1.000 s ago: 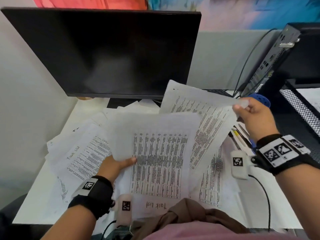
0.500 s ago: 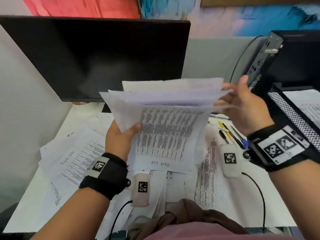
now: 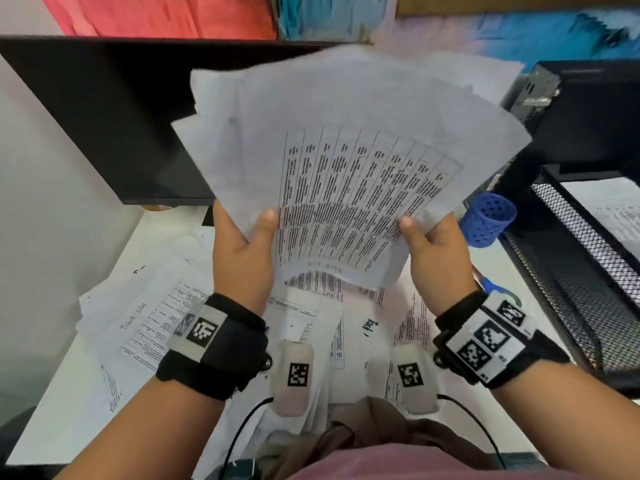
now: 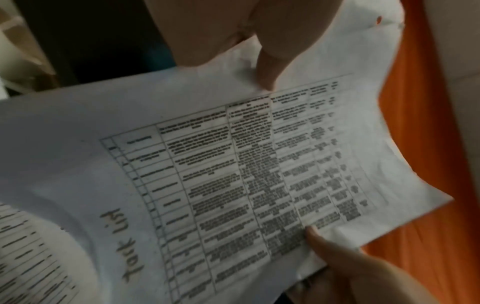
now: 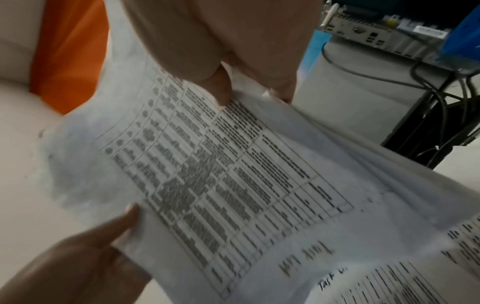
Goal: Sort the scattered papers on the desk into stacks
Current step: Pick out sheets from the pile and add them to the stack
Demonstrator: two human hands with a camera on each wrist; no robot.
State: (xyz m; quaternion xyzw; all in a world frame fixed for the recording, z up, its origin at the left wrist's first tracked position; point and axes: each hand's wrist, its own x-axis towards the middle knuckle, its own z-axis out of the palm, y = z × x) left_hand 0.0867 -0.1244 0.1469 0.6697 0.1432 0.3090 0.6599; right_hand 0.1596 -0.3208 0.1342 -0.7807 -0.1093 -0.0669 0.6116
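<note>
A bundle of printed sheets (image 3: 349, 157), with a table of text on top, is held up off the desk in front of the monitor. My left hand (image 3: 242, 247) grips its lower left edge, thumb on the front. My right hand (image 3: 438, 254) grips the lower right edge the same way. In the left wrist view the top sheet (image 4: 233, 164) reads "Task list", with my left hand (image 4: 270, 67) pinching its edge. The right wrist view shows the same bundle (image 5: 221, 174) pinched by my right hand (image 5: 221, 88). More loose papers (image 3: 149, 327) lie scattered on the white desk (image 3: 62, 420) below.
A black monitor (image 3: 104, 116) stands behind the bundle. A blue perforated cup (image 3: 488, 220) sits at the right, beside a black mesh tray (image 3: 588, 271) holding a sheet. A small computer box (image 3: 540, 91) stands at the back right. Pens lie partly hidden under my right wrist.
Both hands have lifted the gathered sheets off the desk and tilted them upright. My right hand has shifted from the far right edge to the lower right edge.
</note>
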